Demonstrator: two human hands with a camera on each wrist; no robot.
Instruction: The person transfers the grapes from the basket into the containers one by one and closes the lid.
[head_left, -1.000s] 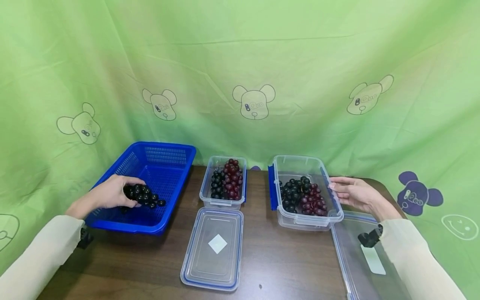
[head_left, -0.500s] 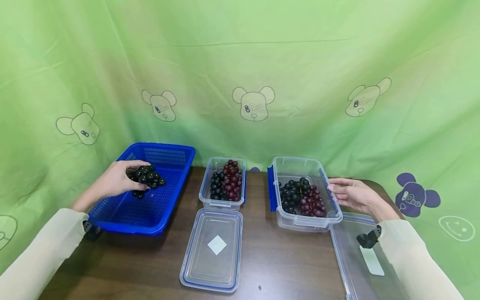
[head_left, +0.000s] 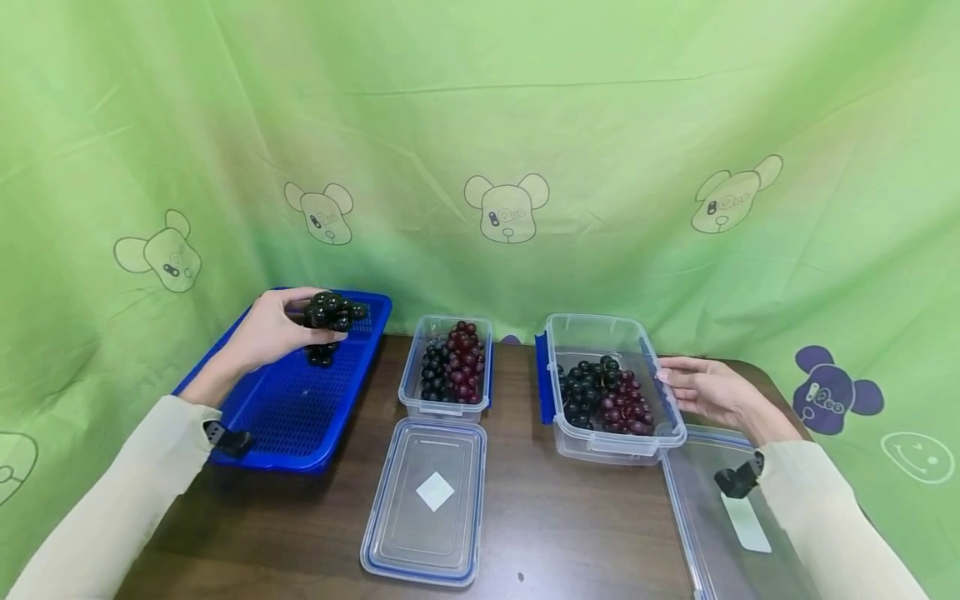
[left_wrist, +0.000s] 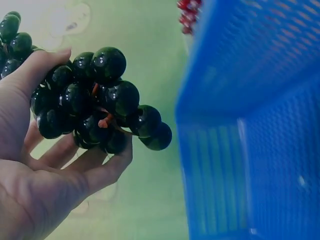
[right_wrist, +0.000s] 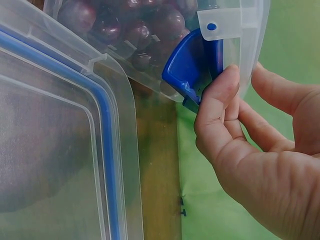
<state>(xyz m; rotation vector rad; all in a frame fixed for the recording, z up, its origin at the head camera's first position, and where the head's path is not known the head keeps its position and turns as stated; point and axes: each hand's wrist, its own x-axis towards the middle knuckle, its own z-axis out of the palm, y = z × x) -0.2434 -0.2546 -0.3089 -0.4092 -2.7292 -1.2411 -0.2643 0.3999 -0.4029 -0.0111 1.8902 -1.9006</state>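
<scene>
Curled thumb and fingers of the left hand (head_left: pixel 273 333) hold a bunch of dark grapes (head_left: pixel 333 312) above the blue basket (head_left: pixel 292 425). The right hand (head_left: pixel 708 390) touches the side of the large container (head_left: pixel 611 446) beside a blue clip (right_wrist: pixel 192 65), fingers bent; I cannot tell whether it grips or only rests there. As the head view sees it, from the held bunch, most of the basket lies towards 7 o'clock, the small container (head_left: pixel 453 409) at 4 and the large one at 3; both contain dark and red grapes. The small lid (head_left: pixel 423 533) lies at 5 o'clock on the brown table (head_left: pixel 562 533), the large lid (head_left: pixel 712 542) farther out at 4. A green curtain (head_left: pixel 480 83) spans 9 through 12 to 3.
</scene>
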